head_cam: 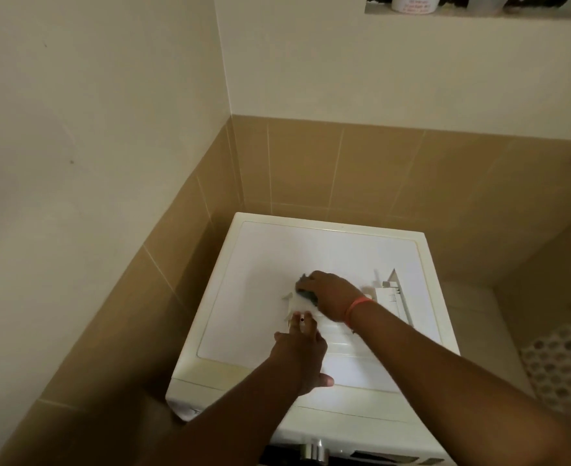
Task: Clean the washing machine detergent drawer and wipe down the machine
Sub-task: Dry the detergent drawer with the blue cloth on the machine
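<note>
Scrubbing the detergent drawer [314,317] on the washing machine [267,250] lid.

It lies mid-lid, towards the front edge. My left hand [302,356] holds its near end, fingers curled over; my right hand [327,294] grips a dark sponge [306,290] pressed on its far end. White on white, overexposed: its outline blurs. A second white part [393,292] sits near the right edge.

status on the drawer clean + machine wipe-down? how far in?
Done: the detergent drawer is out of its slot and lies on the machine top.
In hand: the right hand presses a dark sponge onto the drawer, while the left hand holds the drawer's near end. How clean it is cannot be judged.
Left: refit the drawer; wipe the top and the front panel.
</note>
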The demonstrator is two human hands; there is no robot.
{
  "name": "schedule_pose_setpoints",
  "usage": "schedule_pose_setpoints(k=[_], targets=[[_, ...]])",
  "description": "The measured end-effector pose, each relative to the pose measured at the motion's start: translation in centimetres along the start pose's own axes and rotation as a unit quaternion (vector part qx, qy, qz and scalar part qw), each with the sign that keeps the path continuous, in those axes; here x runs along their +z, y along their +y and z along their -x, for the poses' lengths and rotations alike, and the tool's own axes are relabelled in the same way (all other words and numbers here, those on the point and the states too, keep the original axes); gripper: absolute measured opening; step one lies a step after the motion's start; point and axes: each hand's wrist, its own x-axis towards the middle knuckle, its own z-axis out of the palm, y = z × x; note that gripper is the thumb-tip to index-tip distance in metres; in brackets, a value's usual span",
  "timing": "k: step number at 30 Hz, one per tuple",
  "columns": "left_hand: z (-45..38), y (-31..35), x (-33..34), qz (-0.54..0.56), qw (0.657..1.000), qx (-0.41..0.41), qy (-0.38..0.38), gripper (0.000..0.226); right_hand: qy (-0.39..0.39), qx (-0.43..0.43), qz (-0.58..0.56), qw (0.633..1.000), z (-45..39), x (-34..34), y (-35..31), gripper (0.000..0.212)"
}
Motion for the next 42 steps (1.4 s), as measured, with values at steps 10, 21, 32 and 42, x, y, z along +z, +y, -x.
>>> schedule_pose_setpoints(k=[10, 21, 32, 42], targets=[[0.7, -1.8, 0.5, -0.012, 0.998, 0.065, 0.022, 0.099, 0.192, 0.090, 0.018, 0.977, 6.5, 3.3, -0.6, 0.048], [-0.3, -2.8, 1.7, -0.050, 0.993, 0.095, 0.056, 0.116, 0.166, 0.249, 0.061, 0.952, 7.2, 3.6, -1.3, 0.053], [-0.2, -3.3, 1.8, -0.076, 0.985, 0.129, 0.088, 0.115, 0.167, 0.321, 0.094, 0.927, 5.4, 2.8, -3.0, 0.052], [-0.9, -3.0, 2.6, -0.026, 0.992, 0.111, 0.060, 0.124, 0.075, 0.038, 0.099, 0.991, 6.0, 2.0, -1.2, 0.048]])
